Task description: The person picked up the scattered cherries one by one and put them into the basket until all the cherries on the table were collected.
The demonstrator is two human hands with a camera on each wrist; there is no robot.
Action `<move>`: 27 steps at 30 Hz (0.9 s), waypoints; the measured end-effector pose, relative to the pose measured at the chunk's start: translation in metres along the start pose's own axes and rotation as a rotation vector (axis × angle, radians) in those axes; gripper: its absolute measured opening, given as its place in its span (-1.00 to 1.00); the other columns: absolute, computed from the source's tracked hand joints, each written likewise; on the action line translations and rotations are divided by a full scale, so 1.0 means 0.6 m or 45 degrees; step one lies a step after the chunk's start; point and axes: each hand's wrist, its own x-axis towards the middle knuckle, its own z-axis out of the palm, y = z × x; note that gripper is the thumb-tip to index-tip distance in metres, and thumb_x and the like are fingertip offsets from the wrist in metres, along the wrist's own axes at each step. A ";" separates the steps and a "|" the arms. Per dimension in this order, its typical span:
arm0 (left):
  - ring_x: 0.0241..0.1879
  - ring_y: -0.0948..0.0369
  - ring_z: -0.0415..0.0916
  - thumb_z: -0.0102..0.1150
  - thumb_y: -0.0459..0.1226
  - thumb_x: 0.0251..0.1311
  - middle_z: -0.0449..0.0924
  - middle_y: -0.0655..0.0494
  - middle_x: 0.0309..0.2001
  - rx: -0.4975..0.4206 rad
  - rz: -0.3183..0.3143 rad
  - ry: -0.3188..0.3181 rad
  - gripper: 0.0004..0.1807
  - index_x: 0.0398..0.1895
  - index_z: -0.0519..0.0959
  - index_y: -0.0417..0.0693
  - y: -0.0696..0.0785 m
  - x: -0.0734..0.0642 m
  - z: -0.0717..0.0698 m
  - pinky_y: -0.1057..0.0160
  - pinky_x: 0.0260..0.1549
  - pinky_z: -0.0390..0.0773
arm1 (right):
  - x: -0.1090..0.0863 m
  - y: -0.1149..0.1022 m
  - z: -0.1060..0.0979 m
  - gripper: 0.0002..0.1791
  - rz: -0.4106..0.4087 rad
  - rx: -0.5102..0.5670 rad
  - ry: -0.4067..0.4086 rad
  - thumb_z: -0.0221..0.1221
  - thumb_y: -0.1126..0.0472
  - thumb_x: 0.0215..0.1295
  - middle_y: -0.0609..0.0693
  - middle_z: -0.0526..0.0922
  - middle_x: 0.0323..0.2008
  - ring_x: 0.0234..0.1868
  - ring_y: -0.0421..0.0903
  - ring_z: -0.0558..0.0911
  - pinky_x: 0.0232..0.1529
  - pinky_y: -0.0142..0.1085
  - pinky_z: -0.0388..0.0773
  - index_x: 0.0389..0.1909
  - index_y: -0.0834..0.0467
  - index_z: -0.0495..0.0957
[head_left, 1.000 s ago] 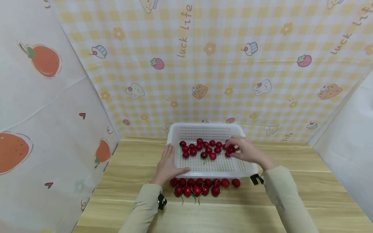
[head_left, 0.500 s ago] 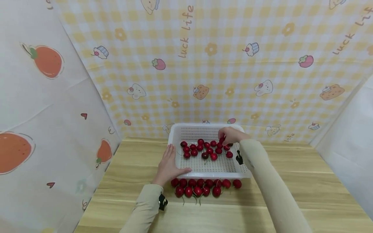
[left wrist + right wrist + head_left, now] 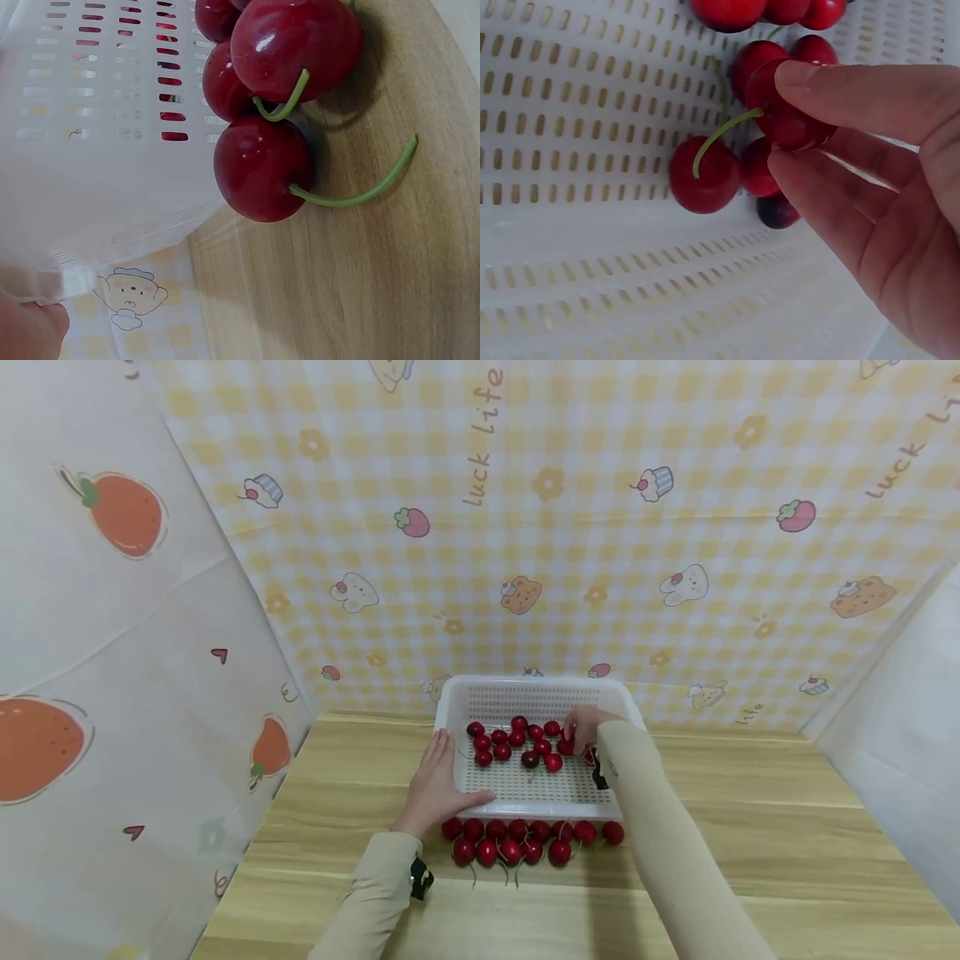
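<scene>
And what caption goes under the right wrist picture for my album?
Right hand pinches a red cherry, with more cherries nearby in the white basket.

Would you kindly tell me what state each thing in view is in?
White basket: upright on the table, open-topped.
Left hand: resting on the basket's near left corner, thumb spread.
Right hand: pinching a cherry.
Pinched cherry: held between thumb and fingers.
Cherries in the basket: loose, spread out.
Cherries on the table: two rows, several with stems.

Cherries [image 3: 262, 172] glossy — basket [image 3: 97, 187] smooth plastic — tabletop [image 3: 360, 262] wood-grained.
</scene>
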 end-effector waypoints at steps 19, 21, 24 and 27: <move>0.40 0.01 -0.28 0.23 0.34 -0.32 -0.17 -0.18 0.41 -0.005 -0.003 -0.003 0.30 0.36 -0.04 -0.34 0.002 -0.001 0.005 0.08 0.33 -0.07 | -0.034 -0.027 -0.015 -0.70 -0.194 -0.222 0.097 0.26 0.40 -0.02 0.11 0.58 -0.22 -0.23 -0.03 0.52 -0.26 -0.27 0.53 -0.18 0.26 0.55; 0.40 0.02 -0.29 0.23 0.34 -0.32 -0.18 -0.17 0.41 0.002 -0.006 -0.006 0.30 0.36 -0.04 -0.33 0.000 0.000 0.006 0.08 0.33 -0.08 | -0.061 -0.043 -0.027 -0.70 -0.335 -0.217 0.142 0.23 0.37 0.04 0.17 0.58 -0.14 -0.15 0.04 0.55 -0.17 -0.20 0.55 -0.14 0.29 0.54; 0.40 0.01 -0.29 0.23 0.34 -0.32 -0.18 -0.19 0.40 0.003 0.004 0.004 0.31 0.36 -0.04 -0.35 -0.002 0.002 0.007 0.07 0.33 -0.09 | -0.115 -0.064 -0.040 -0.71 -0.536 -0.238 0.257 0.21 0.35 0.07 0.21 0.57 -0.12 -0.11 0.13 0.55 -0.13 -0.14 0.56 -0.14 0.31 0.54; 0.40 0.01 -0.29 0.24 0.34 -0.32 -0.19 -0.19 0.40 0.006 0.006 0.015 0.31 0.36 -0.05 -0.35 -0.005 0.003 0.008 0.07 0.33 -0.11 | -0.175 -0.077 -0.044 -0.76 -0.677 -0.300 0.395 0.20 0.33 0.09 0.17 0.58 -0.19 -0.16 0.11 0.57 -0.16 -0.11 0.57 -0.19 0.31 0.55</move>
